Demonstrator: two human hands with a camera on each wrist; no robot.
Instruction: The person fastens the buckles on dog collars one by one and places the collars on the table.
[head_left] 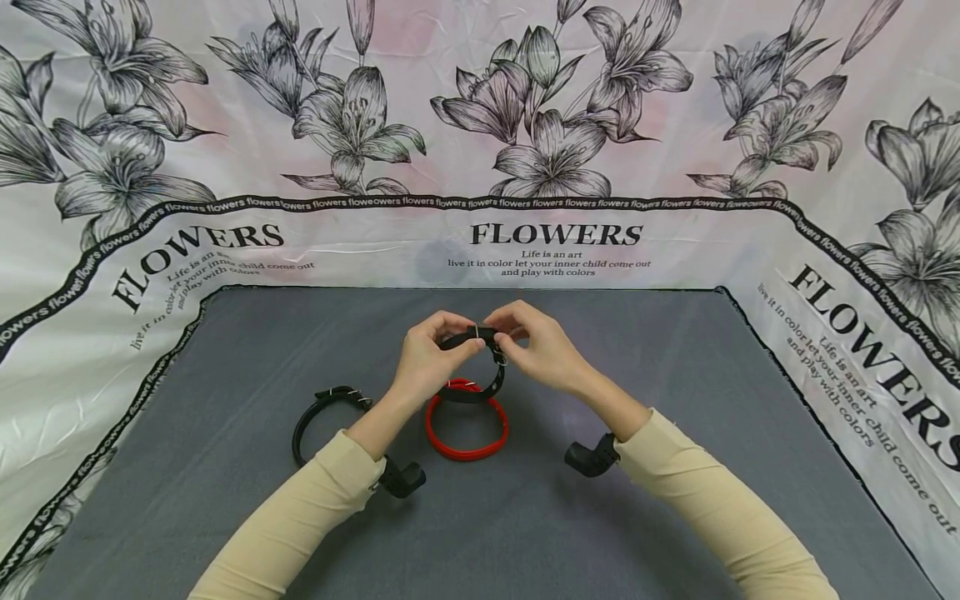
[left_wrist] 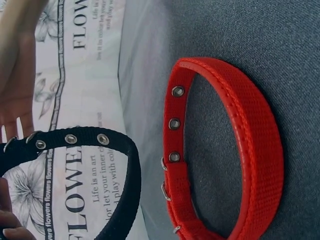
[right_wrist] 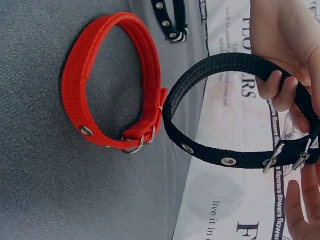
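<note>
Both hands hold a black collar (head_left: 469,397) up above the grey cloth, its loop hanging below the fingers. My left hand (head_left: 427,354) pinches the band on the left of the buckle area, thumb in front. On the other side my right hand (head_left: 546,348) pinches the band beside the metal fittings. In the right wrist view, the black collar (right_wrist: 227,161) shows a silver buckle, a ring and eyelets, with the strap through the buckle. A red collar (head_left: 467,455) stands buckled on the cloth beneath; its eyelets show in the left wrist view.
Another black collar (head_left: 300,429) lies on the grey cloth (head_left: 525,533) at left, partly behind the left forearm. A black device sits on the left wrist (head_left: 403,481) and another on the right wrist (head_left: 591,457). Flower-printed white cloth (head_left: 375,242) borders the grey area.
</note>
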